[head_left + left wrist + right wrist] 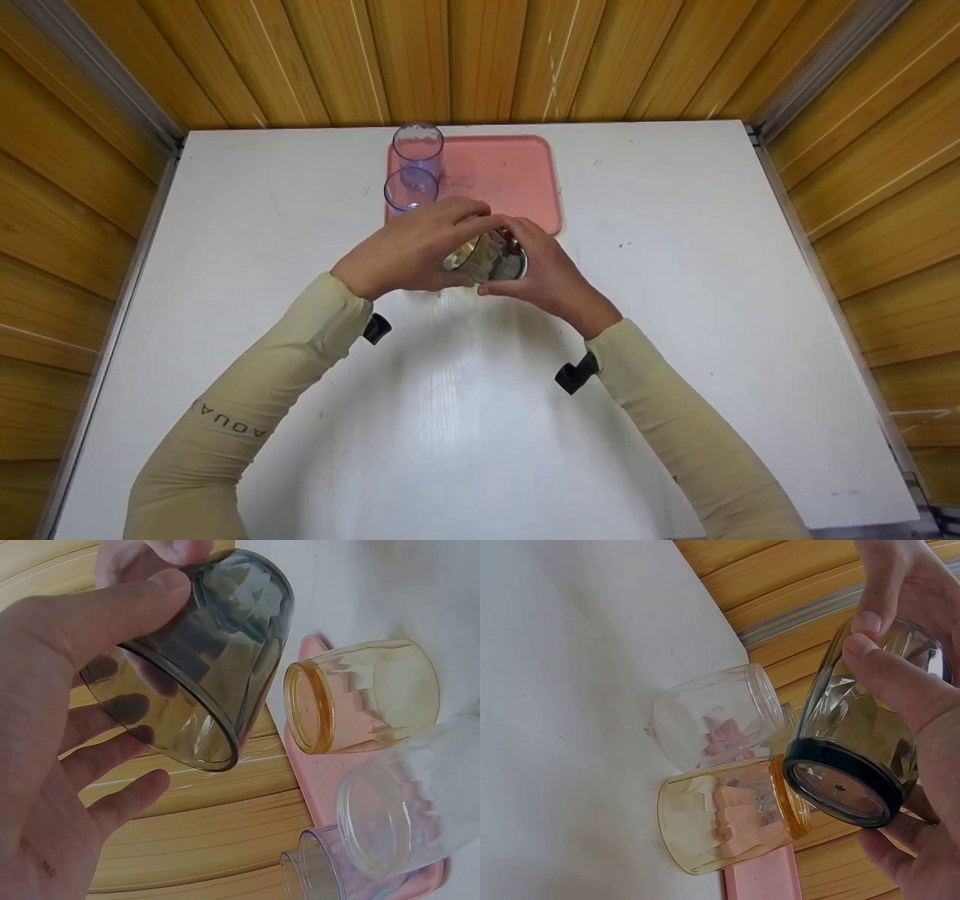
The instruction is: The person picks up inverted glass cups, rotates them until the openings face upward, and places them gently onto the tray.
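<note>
A dark grey tinted drinking glass (501, 255) is held tilted in the air between both hands. My left hand (420, 247) holds it at its open rim, the thumb along the outer wall and the other fingers spread past the rim in the left wrist view. My right hand (551, 274) grips it near the thick base, with its thumb on the wall and fingers curled beneath. An amber glass (390, 697) and a clear glass (420, 802) stand upside down close by, below the hands. In the head view the hands hide most of these two.
Behind the hands lies a pink tray (499, 169) near the far table edge. Two purple-tinted glasses (418, 154) stand upright at its left side. The white table (675, 262) is bordered by wood-patterned walls (480, 60).
</note>
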`<state>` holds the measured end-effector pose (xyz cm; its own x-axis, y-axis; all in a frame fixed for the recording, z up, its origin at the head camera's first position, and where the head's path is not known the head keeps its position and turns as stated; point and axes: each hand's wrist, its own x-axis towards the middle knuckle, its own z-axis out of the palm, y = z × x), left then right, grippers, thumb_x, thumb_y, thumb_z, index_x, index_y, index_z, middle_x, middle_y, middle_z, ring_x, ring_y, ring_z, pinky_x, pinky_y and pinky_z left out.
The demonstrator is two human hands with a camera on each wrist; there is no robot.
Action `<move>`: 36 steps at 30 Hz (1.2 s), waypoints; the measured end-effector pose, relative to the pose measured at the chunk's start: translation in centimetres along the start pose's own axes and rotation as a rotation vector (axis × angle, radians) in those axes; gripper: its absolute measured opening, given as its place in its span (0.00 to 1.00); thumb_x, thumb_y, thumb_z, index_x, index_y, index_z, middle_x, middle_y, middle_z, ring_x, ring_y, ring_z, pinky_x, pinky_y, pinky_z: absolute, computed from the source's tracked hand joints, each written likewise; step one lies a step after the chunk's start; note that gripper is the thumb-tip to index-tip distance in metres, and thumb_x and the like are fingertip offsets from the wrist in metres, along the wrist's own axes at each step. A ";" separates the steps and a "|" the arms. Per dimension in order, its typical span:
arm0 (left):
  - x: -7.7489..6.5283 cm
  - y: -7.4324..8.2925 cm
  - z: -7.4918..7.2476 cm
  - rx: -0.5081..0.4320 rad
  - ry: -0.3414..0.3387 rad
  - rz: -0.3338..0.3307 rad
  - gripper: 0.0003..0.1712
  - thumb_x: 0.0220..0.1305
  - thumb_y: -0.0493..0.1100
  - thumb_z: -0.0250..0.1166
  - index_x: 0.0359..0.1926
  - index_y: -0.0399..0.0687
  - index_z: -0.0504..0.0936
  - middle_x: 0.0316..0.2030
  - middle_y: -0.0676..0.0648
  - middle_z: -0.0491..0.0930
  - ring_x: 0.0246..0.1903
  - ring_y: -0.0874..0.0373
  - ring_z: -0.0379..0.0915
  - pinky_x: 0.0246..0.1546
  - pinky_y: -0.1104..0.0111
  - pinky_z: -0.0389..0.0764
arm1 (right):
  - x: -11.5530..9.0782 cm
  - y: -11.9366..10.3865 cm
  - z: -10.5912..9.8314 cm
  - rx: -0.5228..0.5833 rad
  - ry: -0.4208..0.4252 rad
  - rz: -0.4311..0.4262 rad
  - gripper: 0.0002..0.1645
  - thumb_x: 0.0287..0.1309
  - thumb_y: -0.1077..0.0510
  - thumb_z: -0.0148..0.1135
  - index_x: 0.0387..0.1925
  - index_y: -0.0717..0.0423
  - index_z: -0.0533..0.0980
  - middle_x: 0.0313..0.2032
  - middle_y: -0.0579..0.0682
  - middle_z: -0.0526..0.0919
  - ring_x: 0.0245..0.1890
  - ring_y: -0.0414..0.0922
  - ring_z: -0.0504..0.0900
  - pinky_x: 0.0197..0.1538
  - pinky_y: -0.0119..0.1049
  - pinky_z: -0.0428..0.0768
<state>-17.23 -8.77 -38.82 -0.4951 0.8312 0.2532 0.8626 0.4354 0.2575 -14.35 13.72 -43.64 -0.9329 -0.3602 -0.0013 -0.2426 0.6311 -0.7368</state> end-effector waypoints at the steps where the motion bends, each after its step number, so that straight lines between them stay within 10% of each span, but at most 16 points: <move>1: 0.1 0.0 0.0 -0.005 0.004 0.004 0.47 0.48 0.48 0.77 0.69 0.55 0.66 0.60 0.48 0.72 0.62 0.54 0.67 0.65 0.58 0.72 | 0.0 0.0 0.0 -0.001 0.005 -0.001 0.56 0.40 0.33 0.73 0.70 0.36 0.58 0.66 0.40 0.66 0.64 0.40 0.67 0.65 0.43 0.74; 13: 0.1 0.1 -0.2 -0.044 0.026 0.009 0.44 0.51 0.51 0.75 0.68 0.53 0.67 0.62 0.48 0.70 0.65 0.54 0.63 0.68 0.57 0.67 | -0.1 0.5 0.3 0.008 0.067 -0.139 0.50 0.46 0.41 0.74 0.69 0.44 0.61 0.63 0.43 0.70 0.63 0.39 0.69 0.65 0.38 0.74; 36: -0.8 -0.7 -0.1 -0.248 0.013 -0.202 0.59 0.50 0.62 0.73 0.75 0.74 0.45 0.71 0.54 0.59 0.66 0.51 0.66 0.63 0.47 0.71 | 0.1 1.0 0.6 0.151 0.154 -0.178 0.49 0.43 0.48 0.78 0.66 0.49 0.64 0.60 0.45 0.73 0.62 0.42 0.72 0.66 0.38 0.73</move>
<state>-17.42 -9.74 -39.14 -0.6566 0.7312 0.1849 0.6956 0.4924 0.5231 -14.48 13.92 -44.75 -0.9112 -0.3407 0.2317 -0.3751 0.4533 -0.8086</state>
